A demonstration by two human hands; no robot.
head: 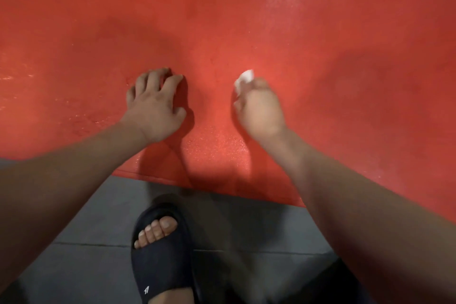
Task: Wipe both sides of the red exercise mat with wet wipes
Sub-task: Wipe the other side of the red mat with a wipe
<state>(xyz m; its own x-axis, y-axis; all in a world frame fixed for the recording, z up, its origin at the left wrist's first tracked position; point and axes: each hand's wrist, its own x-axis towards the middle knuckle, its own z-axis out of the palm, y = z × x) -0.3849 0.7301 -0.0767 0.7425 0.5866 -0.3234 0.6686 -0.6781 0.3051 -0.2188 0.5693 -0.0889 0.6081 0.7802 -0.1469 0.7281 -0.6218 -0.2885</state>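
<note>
**Desk:** Where's the mat on your feed?

**Operator:** I see the red exercise mat (320, 32) lying flat and filling the upper two thirds of the frame. Its near edge slants from the middle left down to the lower right. Below that edge I see grey floor (86, 229).

**Desk:** And the hands?

**Operator:** Both are on the mat, near the centre of the frame and a little apart. The left hand (155, 106) is left of centre and grasps nothing. Its fingers are spread and arched, with the fingertips and thumb resting on the red surface. The right hand (259, 106) is right of centre and blurred on my screen. Its fingers are clenched round a bunched white wet wipe (244, 79). The wipe pokes out at the top of the fist, toward the upper part of the frame. I take it to be touching the mat, though the blur keeps me from being sure.

**Desk:** Does the surface look wet anywhere?

**Operator:** I see small bright glints along the left side of the mat, and a fine sparkle on the strip between the two wrists.

**Desk:** Anything else in view?

**Operator:** A black slide sandal (160, 254) at bottom centre, on the floor just short of the mat's edge. Toes show through its open front, and there is a small white mark on the strap.
</note>
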